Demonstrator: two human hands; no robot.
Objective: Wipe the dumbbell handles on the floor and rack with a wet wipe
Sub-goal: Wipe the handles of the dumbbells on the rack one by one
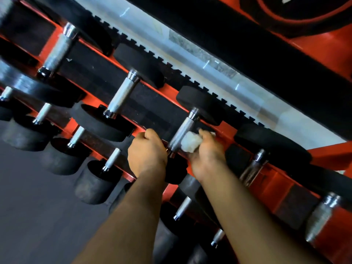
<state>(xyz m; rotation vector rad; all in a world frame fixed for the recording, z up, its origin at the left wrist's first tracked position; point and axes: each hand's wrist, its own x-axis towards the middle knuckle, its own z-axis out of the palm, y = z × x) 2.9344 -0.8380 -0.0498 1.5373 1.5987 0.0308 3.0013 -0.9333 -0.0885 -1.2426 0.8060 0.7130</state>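
Note:
A black dumbbell with a knurled chrome handle (182, 130) lies on the upper shelf of the red rack (247, 141). My right hand (206, 155) grips a crumpled white wet wipe (189, 141) and presses it against the lower right side of that handle. My left hand (147, 152) is curled into a fist just left of the handle's lower end, by the front weight head; what it holds is hidden. Other dumbbells (124, 95) lie in a row on the same shelf to the left.
A lower shelf carries several smaller dumbbells (112, 159) with black heads jutting toward the dark floor (34, 216). More chrome handles (322, 218) lie to the right. Behind the rack runs a pale strip (190, 50) edged with black interlocking matting.

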